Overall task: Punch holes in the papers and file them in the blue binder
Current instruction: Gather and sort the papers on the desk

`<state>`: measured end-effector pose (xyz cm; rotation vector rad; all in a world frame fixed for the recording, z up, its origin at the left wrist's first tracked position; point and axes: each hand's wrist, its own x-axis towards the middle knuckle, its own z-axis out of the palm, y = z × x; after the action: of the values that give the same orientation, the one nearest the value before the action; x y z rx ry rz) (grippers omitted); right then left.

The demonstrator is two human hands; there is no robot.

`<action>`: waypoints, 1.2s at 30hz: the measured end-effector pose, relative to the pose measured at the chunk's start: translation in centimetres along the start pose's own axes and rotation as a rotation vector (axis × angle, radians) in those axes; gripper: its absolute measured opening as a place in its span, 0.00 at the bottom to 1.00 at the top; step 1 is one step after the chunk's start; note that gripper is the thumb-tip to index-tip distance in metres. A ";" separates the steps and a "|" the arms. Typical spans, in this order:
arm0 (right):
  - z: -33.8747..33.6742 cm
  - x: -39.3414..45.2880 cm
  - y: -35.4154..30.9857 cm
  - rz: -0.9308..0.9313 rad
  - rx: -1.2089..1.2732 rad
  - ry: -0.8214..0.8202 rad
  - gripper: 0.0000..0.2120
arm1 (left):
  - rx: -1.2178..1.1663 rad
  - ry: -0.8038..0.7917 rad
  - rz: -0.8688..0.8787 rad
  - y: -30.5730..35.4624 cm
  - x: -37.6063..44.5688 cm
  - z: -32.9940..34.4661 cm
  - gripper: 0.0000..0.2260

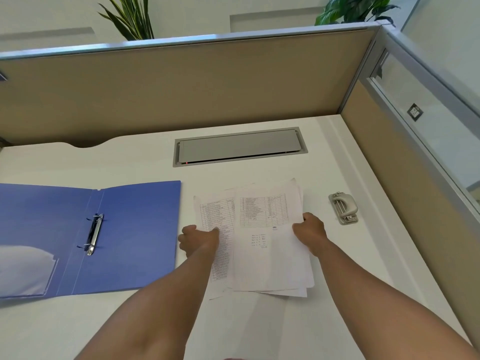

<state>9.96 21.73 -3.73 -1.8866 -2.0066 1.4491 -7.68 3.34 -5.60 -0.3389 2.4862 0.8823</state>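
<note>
White desk: nearest ground, and my forearms cross it toward the work.
Left hand: I read it as pinching the left edge of the papers, thumb on top of the printed sheet; the fingers underneath are hidden.
Right hand: grips the right edge of the same sheets, fingers curled round the margin.
Papers: a loose, fanned stack in the middle of the desk, corners out of line, between the binder and the punch; lower sheets poke out at the bottom and left.
Step in hand, my judgement: squaring the stack before punching.
How I would do it well: lift slightly, let the sheets slacken, tap one long edge on the desk until all corners agree, then hold firm so nothing slips.
Blue binder: lies open flat to the left, just beside the papers; its ring mechanism is at the spine, and I cannot tell whether the rings are parted.
Hole punch: grey metal, right of the papers, apart from my right hand, untouched.
Risk: a skewed stack gives holes that miss the rings.
Cable tray lid: grey, set in the desk farther back.
Partition: tan panel behind all.
</note>
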 end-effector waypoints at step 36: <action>-1.2 -0.3 -1.0 -0.019 0.191 0.127 0.08 | -0.021 0.194 0.451 7.5 4.5 -8.1 0.11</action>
<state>10.02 22.36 -2.26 -1.8263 -1.7586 1.4194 -17.29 3.55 1.54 0.1471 2.7895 1.0929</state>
